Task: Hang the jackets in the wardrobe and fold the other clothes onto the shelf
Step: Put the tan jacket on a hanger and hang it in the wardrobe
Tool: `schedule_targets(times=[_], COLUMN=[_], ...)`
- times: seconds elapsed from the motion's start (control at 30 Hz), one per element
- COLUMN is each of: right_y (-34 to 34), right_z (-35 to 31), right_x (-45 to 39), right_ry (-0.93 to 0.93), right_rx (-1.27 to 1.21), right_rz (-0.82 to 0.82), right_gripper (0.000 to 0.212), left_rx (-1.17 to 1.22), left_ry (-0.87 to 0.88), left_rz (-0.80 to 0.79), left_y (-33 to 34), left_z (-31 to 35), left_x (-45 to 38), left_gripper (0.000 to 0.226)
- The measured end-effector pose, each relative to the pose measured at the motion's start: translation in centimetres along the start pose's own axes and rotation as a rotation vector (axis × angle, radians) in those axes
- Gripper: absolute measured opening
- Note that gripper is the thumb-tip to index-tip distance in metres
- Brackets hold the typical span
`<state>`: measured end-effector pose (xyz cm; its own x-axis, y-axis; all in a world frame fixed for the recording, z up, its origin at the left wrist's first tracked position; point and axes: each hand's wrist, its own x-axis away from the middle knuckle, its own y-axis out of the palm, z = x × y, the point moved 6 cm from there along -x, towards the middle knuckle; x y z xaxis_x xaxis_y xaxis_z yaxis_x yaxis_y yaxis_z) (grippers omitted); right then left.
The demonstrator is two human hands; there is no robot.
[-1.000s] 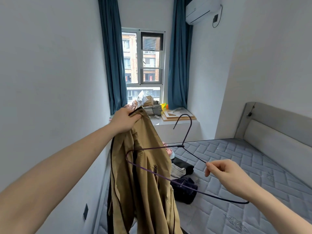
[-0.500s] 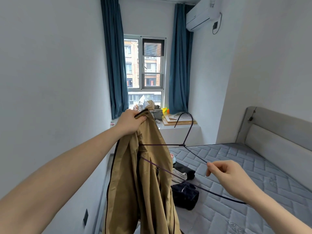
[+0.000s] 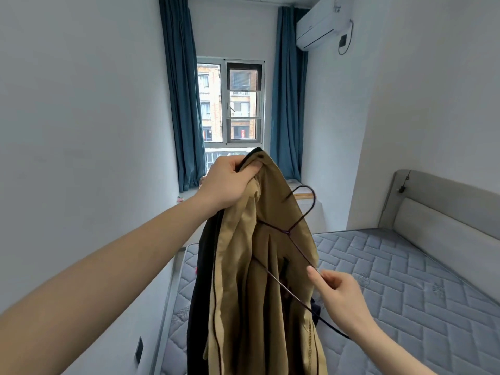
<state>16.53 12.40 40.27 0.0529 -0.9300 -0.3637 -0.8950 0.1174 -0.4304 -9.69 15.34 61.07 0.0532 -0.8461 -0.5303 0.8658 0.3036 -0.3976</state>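
A tan jacket [image 3: 251, 280] with dark lining hangs in front of me over the bed. My left hand [image 3: 230, 182] grips it at the collar, at the top. My right hand [image 3: 336, 293] pinches the right arm of a thin purple wire hanger [image 3: 290, 235]. The hanger's left end is tucked inside the jacket's opening and its hook sticks up on the right. Other clothes on the bed are mostly hidden behind the jacket; only a dark scrap [image 3: 316, 311] shows.
A bare grey quilted mattress [image 3: 392, 280] fills the right side, with a padded headboard [image 3: 446, 226]. A white wall [image 3: 81, 158] stands close on the left. Ahead are the window [image 3: 232, 104], blue curtains and a sill. No wardrobe is in view.
My left hand has lifted the jacket higher. The hanger has moved left and its left end has slid inside the jacket. The clothes on the bed are now covered by the jacket.
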Motion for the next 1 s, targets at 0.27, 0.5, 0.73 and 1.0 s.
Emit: schedule_targets(times=[0.27,0.5,0.73,1.0], right_y=[-1.4,-0.8,-0.5,-0.7], right_z=[0.8,1.5,1.4,0.3], right_x=[1.2,1.6,1.7,2.3], right_ry=[-0.014,-0.029,-0.032,-0.073], right_rx=[-0.131,-0.151,-0.173,-0.195], right_rz=[0.191,0.224,0.229,0.197], right_gripper=[0.062,0.060,0.058,0.058], left_rx=[-0.117,-0.529,-0.601,-0.778], left_ry=[0.161,0.282,0.330,0.330], left_rz=[-0.162,-0.528,-0.479,-0.564], left_y=[0.5,3.2,2.2,6.1], left_z=[-1.9,-5.0,-1.9,-3.3], left_x=[3.7,6.6,2.7,-0.1], left_gripper=[0.015,0.016,0.032,0.020])
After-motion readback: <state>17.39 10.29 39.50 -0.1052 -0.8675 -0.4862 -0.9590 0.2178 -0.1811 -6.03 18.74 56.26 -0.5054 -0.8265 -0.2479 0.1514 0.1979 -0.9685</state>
